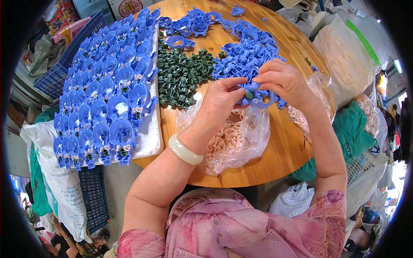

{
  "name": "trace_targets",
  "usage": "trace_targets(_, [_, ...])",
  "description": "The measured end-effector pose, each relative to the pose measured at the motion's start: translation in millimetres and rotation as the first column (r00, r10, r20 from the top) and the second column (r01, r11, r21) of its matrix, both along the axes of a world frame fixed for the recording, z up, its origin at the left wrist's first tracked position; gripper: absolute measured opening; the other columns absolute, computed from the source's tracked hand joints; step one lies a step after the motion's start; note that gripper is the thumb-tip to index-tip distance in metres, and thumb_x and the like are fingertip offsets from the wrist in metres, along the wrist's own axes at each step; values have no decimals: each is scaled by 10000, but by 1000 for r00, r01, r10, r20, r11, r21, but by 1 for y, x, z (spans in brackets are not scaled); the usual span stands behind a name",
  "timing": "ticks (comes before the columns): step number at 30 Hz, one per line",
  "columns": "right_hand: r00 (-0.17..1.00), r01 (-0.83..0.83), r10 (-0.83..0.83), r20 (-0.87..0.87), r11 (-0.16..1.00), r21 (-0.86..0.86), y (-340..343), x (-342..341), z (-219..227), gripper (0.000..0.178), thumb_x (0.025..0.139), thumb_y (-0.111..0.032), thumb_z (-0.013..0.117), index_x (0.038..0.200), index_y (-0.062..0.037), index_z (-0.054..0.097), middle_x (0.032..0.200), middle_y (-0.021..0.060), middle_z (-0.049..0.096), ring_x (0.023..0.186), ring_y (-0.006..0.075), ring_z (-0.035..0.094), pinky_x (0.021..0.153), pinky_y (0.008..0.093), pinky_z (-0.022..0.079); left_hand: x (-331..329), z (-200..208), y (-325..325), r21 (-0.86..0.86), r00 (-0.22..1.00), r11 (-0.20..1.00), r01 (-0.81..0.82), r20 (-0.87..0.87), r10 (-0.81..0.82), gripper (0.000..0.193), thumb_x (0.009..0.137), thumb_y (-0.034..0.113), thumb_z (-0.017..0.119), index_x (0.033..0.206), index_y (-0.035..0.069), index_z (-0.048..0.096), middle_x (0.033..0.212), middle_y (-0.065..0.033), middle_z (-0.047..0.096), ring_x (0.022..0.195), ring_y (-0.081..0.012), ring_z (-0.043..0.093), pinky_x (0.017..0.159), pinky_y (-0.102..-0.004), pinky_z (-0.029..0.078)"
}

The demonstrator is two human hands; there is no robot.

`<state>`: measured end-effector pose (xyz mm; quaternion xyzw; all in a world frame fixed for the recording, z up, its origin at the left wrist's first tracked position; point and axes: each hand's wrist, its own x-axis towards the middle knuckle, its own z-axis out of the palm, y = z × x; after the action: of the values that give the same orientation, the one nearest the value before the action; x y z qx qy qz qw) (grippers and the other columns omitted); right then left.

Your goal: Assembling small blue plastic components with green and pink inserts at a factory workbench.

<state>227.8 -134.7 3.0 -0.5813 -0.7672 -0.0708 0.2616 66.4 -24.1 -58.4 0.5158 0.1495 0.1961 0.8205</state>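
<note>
Over the middle of the table, both hands meet at a blue plastic ring-shaped part with a small dark green piece on it. My left hand grips its left side, thumb and forefinger pinched together. From the right, my right hand pinches at the top of the same part; its fingertips hide whatever small bit lies between them. Just beyond is a heap of loose blue plastic pieces. Dark green plastic pieces lie in a pile left of that heap. Below my hands, an open clear bag holds small pale pink pieces.
A white board at the left carries rows of blue ring-shaped assemblies. More blue rings lie at the table's far side. Another bag of pale pink pieces sits by the right edge. Blue crates and stuffed sacks surround the round wooden table.
</note>
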Motion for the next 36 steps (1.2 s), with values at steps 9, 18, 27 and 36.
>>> trace_targets(9, [997, 70, -70, -25, 997, -12, -5, -6, -4, 162, 704, -89, 694, 853, -43, 651, 820, 63, 590, 808, 228, 570, 698, 313, 466, -2, 3, -2, 13, 999, 1000, -14, -29, 15, 276, 845, 10, 554, 1116, -40, 565, 928, -91, 626, 788, -146, 623, 684, -282, 561])
trace_targets(18, [975, 1, -37, -218, 987, -163, -8, -3, -3, 181, 733, -32, 666, 910, 0, 653, 890, 92, 595, 863, 222, 570, 744, 300, 456, -4, 5, 0, -23, 998, 1000, 12, -63, -13, 281, 857, 14, 534, 1126, -68, 539, 937, -109, 617, 790, -173, 623, 695, -306, 562])
trace_targets(27, [995, 8, -25, -101, 986, -164, -9, -2, -2, 165, 723, -32, 664, 882, 7, 642, 853, 84, 590, 826, 231, 570, 705, 313, 458, -2, 1, -1, 38, 999, 999, 29, -40, -28, 302, 839, 0, 549, 1138, -42, 553, 898, -92, 631, 737, -143, 615, 660, -269, 541])
trace_targets(36, [976, 33, -30, 216, 999, -13, -10, -14, 3, 177, 683, -57, 675, 852, -26, 634, 854, 64, 596, 808, 247, 571, 681, 336, 461, -1, 0, -2, 168, 999, 986, -25, -16, 28, 336, 826, -33, 545, 1162, -32, 550, 850, -64, 629, 725, -113, 603, 636, -240, 527])
